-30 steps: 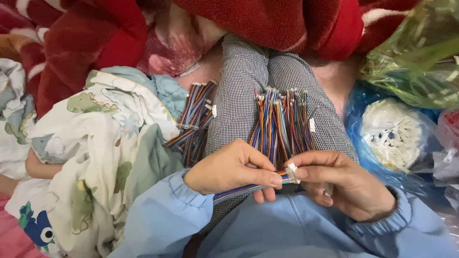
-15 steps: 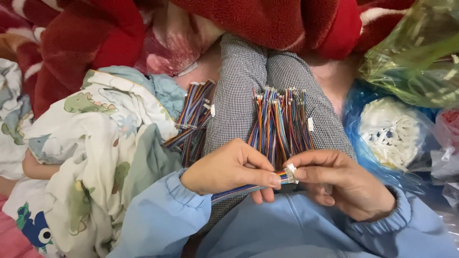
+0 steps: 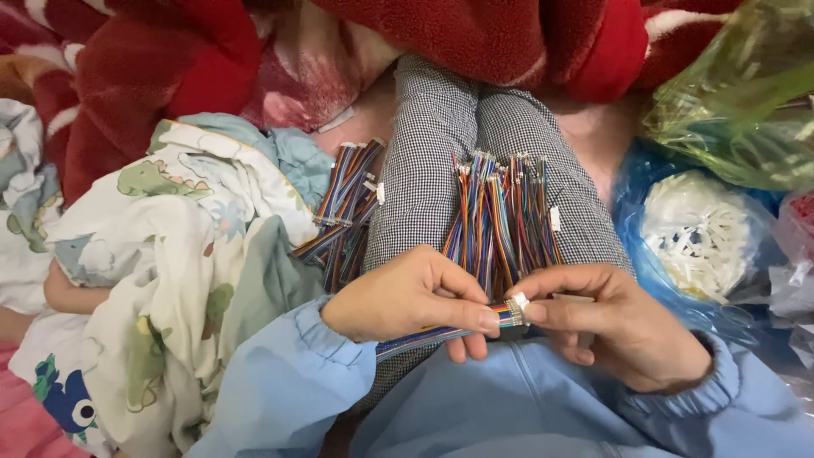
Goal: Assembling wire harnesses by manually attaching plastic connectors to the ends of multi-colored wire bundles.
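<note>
Rainbow ribbon cable [image 3: 441, 332] pinched between both hands above the lap, left hand [image 3: 411, 293] gripping the wires, right hand [image 3: 615, 322] closed on the small white connector [image 3: 519, 303] at its end. Just beyond, a loose bundle of coloured cables [image 3: 500, 216] on the checked trousers [image 3: 424, 144]; second bundle [image 3: 343, 212] left, beside a dinosaur-print blanket [image 3: 170, 254]. Far right, blue bag of white parts [image 3: 704, 237].

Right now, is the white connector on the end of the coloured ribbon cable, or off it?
Cannot tell. The white connector sits at the tip of the coloured ribbon cable, pinched between left hand and right hand; the fingers hide the joint.
</note>
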